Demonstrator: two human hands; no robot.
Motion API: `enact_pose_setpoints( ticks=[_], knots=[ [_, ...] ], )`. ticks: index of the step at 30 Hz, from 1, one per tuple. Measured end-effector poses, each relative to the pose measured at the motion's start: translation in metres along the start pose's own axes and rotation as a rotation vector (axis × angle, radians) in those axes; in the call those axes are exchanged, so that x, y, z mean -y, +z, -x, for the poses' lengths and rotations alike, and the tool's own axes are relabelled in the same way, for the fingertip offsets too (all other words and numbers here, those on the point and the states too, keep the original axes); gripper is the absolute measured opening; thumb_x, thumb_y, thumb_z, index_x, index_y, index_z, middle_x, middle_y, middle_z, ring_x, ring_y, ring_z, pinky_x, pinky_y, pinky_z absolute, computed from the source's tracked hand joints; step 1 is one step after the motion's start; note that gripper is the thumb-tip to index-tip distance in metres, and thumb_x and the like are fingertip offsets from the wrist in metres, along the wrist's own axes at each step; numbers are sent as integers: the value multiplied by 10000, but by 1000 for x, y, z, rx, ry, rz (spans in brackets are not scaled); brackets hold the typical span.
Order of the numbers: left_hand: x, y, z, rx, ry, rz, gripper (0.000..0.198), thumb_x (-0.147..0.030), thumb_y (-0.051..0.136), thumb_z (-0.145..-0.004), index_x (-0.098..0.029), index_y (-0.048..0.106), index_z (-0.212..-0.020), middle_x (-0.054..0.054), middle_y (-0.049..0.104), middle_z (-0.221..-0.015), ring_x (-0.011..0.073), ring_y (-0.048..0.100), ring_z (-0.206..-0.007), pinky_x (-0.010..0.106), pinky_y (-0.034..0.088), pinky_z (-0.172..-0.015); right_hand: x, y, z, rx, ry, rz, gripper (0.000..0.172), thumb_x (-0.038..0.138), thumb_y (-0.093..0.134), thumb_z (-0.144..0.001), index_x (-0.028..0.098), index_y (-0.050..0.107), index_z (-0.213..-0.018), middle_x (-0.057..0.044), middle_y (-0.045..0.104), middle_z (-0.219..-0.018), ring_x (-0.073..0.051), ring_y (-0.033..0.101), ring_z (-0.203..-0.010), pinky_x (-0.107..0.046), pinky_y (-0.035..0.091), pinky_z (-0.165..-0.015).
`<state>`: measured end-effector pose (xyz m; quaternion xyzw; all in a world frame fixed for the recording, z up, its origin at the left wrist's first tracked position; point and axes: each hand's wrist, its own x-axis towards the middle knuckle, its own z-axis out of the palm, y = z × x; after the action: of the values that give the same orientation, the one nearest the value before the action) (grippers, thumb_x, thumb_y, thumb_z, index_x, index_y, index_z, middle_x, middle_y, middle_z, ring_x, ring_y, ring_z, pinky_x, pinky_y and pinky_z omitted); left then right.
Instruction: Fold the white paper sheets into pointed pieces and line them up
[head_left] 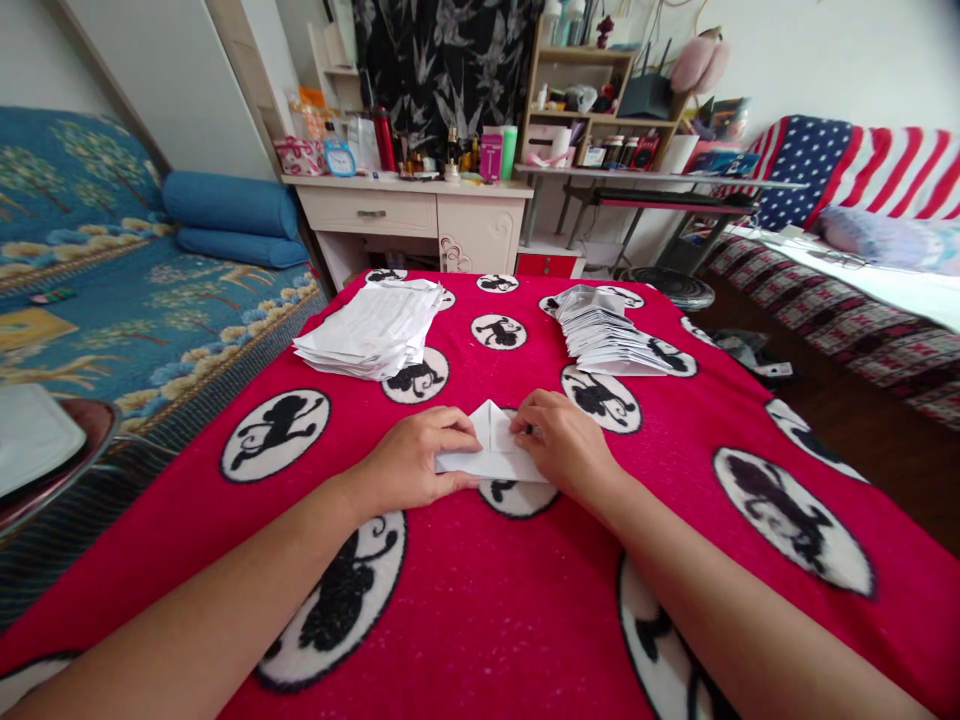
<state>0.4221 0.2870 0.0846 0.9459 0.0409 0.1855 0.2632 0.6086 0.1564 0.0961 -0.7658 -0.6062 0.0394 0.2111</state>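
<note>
Where the folded paper is: on the red tabletop, with its pointy tip facing away.
Left hand: its fingers pinch the paper's left end, thumb by the near edge.
Right hand: bent fingers touch the paper's right side; I can't tell if they grip it.
Paper stack: past the left hand.
Folded pile: past the right hand, spread in a row.

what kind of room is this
Probably a room in someone's home, perhaps a bedroom: blue bolsters at left, a stars-and-stripes cover at right, and a cream cabinet at the back.
</note>
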Motion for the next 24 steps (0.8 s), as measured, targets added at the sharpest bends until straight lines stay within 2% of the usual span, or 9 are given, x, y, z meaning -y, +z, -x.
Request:
enact_pose_setpoints(
  ticks=[2, 4, 7, 9, 10, 15, 17, 21, 24],
  knots=[
    [0, -2, -1, 9, -17, 21, 255, -317, 702, -785, -198, 718, -1010, 65, 646, -1024, 179, 607, -943, 306, 474, -854, -1, -7, -2, 91, -20, -10, 159, 138, 566, -807, 189, 703, -869, -42, 655, -947, -148, 593, -853, -231, 400, -715],
    [2, -3, -2, 9, -24, 40, 196, -280, 663, -817, -190, 724, -980, 61, 655, -1010, 164, 616, -920, 289, 476, -838, -2, -16, -3, 179, -46, -33, 167, 252, 586, -842, 184, 719, -916, -54, 658, -968, -155, 608, -844, -234, 417, -718],
    [4, -1, -3, -25, -35, 63, 153, -220, 614, -845, -179, 727, -940, 55, 672, -974, 146, 627, -869, 269, 478, -797, -2, -28, -1, 281, -110, -46, 457, 531, 679, -750, 182, 720, -1041, -79, 649, -1067, -202, 621, -908, -263, 445, -769],
    [6, 1, -3, -54, -40, 74, 147, -193, 592, -856, -176, 728, -908, 50, 683, -943, 139, 632, -846, 259, 477, -778, -1, -33, 0, 310, -141, -19, 622, 610, 722, -657, 179, 704, -1106, -94, 638, -1126, -231, 621, -945, -287, 453, -798],
    [7, 2, -3, -66, -42, 77, 147, -187, 584, -861, -176, 728, -891, 48, 687, -929, 137, 633, -838, 256, 476, -770, 0, -34, 1, 311, -147, 2, 630, 603, 733, -646, 181, 703, -1113, -97, 638, -1133, -239, 622, -951, -295, 455, -804],
    [11, 8, -3, -136, -89, 44, 132, -220, 590, -866, -170, 712, -858, 42, 696, -870, 143, 635, -802, 260, 474, -744, 3, -31, -1, 280, -92, 54, 306, 334, 692, -760, 218, 738, -1040, -78, 673, -1088, -217, 638, -943, -273, 453, -796],
    [12, 9, -3, -165, -113, 28, 109, -219, 611, -851, -173, 702, -889, 38, 698, -876, 149, 638, -813, 267, 475, -757, 2, -28, -4, 260, -31, 25, 232, 279, 654, -784, 226, 752, -988, -68, 690, -1063, -205, 645, -934, -258, 450, -788],
    [13, 9, -2, -203, -172, 3, 205, -168, 650, -807, -190, 672, -1009, 33, 698, -970, 166, 639, -900, 295, 473, -839, -9, -17, -7, 169, 92, -76, 165, 277, 665, -769, 230, 751, -902, -49, 719, -957, -186, 647, -845, -246, 443, -703],
    [13, 9, -3, -209, -192, -16, 215, -118, 621, -805, -189, 664, -1003, 36, 676, -988, 169, 621, -935, 307, 470, -867, -17, -9, -7, 133, 128, -159, 186, 268, 716, -714, 229, 731, -895, -21, 710, -856, -159, 619, -734, -231, 413, -604]
  ],
)
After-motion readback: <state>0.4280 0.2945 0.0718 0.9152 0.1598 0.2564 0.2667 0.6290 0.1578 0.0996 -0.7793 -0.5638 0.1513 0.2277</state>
